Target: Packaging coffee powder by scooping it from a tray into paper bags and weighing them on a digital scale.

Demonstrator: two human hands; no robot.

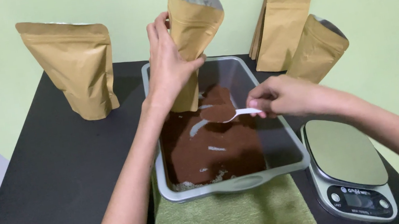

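My left hand [168, 66] grips an open brown paper pouch [194, 27] and holds it upright over the far end of a grey tray [237, 183]. The tray holds a layer of brown powder [214, 152]. My right hand [285, 96] pinches the handle of a small white spoon [245, 113], which carries a heap of the brown powder just above the tray, close to the pouch's lower part.
A filled brown pouch [75, 67] stands at the back left of the dark table [50, 178]. More brown pouches [284, 24] lean on the green wall at the back right, one open pouch [317, 48] in front. A steel kitchen scale [350, 168] sits right of the tray. A green cloth [238, 220] lies under the tray.
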